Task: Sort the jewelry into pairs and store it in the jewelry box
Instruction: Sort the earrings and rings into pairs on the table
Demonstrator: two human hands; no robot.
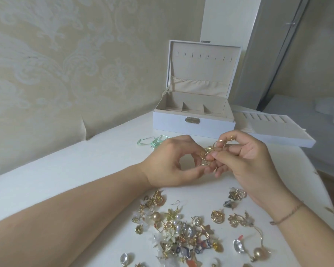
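Both hands meet above the middle of the white table. My left hand and my right hand pinch a small tangle of gold hoop earrings between their fingertips. A loose pile of mixed jewelry lies on the table in front of me: gold pieces, pearls, flower shapes, clear stones. The white jewelry box stands behind the hands with its lid up, showing beige compartments that look empty.
The box's removable white tray with ring slots lies to the right of the box. A mint-green ribbon sits left of the hands. The table's right edge drops off near the tray. A patterned wall runs along the left.
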